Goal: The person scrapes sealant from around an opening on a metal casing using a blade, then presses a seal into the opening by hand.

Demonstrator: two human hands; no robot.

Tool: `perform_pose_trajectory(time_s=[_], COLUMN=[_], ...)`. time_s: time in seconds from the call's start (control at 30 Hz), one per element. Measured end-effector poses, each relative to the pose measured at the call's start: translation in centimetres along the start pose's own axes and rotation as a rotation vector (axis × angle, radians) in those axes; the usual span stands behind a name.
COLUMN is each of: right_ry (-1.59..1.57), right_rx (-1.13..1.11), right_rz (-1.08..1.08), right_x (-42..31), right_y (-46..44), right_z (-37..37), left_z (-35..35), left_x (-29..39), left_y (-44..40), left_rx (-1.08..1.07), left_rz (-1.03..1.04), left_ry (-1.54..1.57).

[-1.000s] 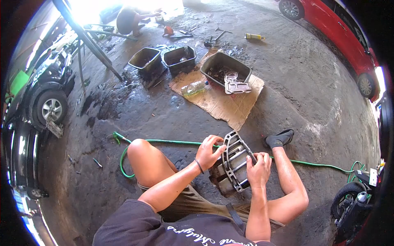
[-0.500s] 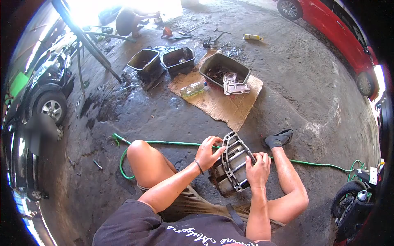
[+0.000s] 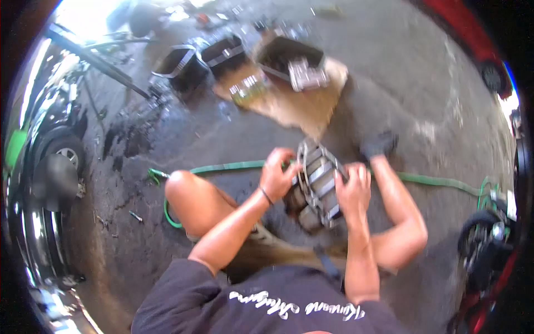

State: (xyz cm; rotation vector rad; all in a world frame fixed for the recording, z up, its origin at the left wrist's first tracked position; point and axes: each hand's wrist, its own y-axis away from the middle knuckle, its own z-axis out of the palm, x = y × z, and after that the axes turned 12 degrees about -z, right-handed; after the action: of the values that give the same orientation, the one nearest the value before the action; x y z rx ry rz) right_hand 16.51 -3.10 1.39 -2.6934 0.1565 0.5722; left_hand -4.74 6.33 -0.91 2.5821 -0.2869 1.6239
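A grey metal engine housing [image 3: 321, 177] with a ladder-like face of crossbars and a holed flange is tilted in front of my lap, between my legs. My left hand [image 3: 276, 172] grips its left edge, fingers curled at the upper rim. On the opposite edge, my right hand [image 3: 354, 189] is closed over the side, thumb toward the bars. Blur softens both sets of fingertips. Behind the housing, a green hose [image 3: 228, 166] runs across the floor.
Dark tubs [image 3: 181, 69] stand ahead, the rightmost by a cardboard sheet [image 3: 300, 114] with a clear bottle [image 3: 250, 92]. A pale metal part [image 3: 307, 76] rests at that tub's rim. Cars flank both sides; a motorcycle [image 3: 481, 239] is at right.
The whole view has shifted and blurred, with the tubs and cardboard now higher and farther left. The housing and both hands also appear higher; both hands keep their hold.
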Motion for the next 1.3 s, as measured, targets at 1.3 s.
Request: perform_pose_trajectory(time_s=[1.3], right_ry=[-0.398], right_rx=[-0.425], right_rz=[0.383], right_x=[23.1], right_y=[-10.9], right_z=[2.9], left_z=[1.8], left_x=[-2.6], left_y=[1.9], left_rx=[-0.206], left_rz=[-0.309], left_ry=[0.012])
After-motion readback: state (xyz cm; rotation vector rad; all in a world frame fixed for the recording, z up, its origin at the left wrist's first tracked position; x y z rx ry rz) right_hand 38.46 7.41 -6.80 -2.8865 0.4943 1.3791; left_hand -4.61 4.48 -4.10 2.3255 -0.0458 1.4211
